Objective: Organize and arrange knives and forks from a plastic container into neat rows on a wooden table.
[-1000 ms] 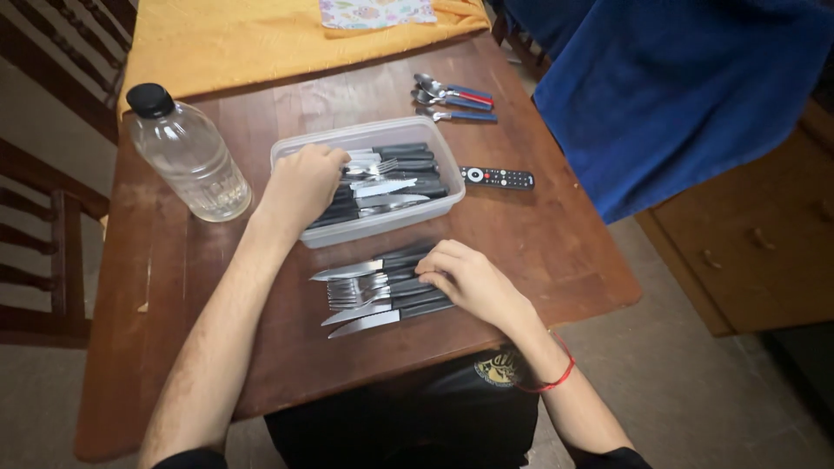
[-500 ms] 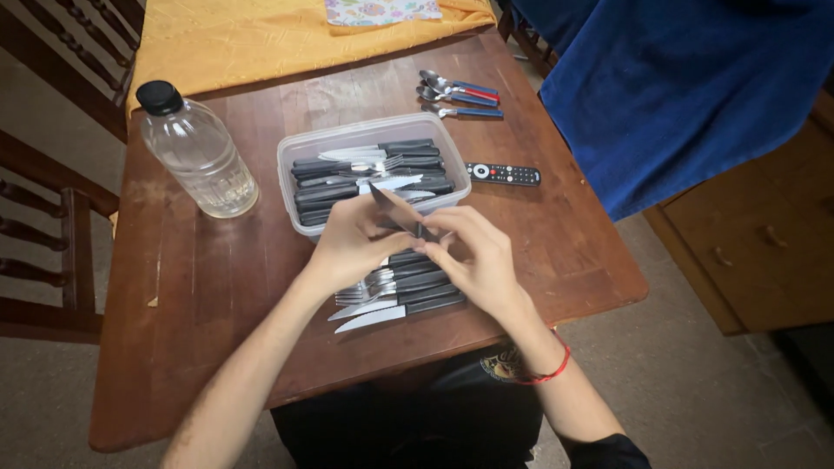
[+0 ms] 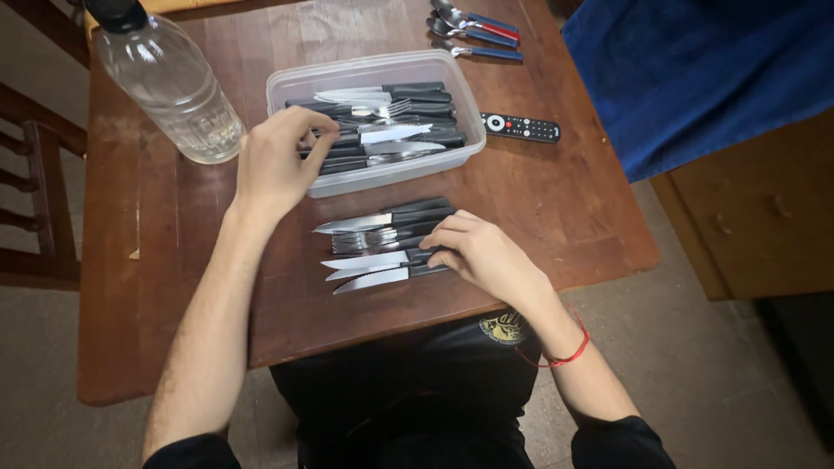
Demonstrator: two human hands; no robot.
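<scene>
My left hand (image 3: 276, 162) reaches into the plastic container (image 3: 291, 87), fingers curled at black-handled knives lying crosswise; my right hand (image 3: 480, 254) rests flat on the tabletop cutlery pile (image 3: 373, 252).

bottle (image 3: 169, 82) cap cut off, right hand (image 3: 482, 256) hiding knife handles (image 3: 428, 254)

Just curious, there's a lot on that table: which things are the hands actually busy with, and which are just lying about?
In use:
left hand reaching into the tub of cutlery
right hand on the pile of knives and forks

Lying about:
bottle
remote
spoons
blue cloth
</scene>
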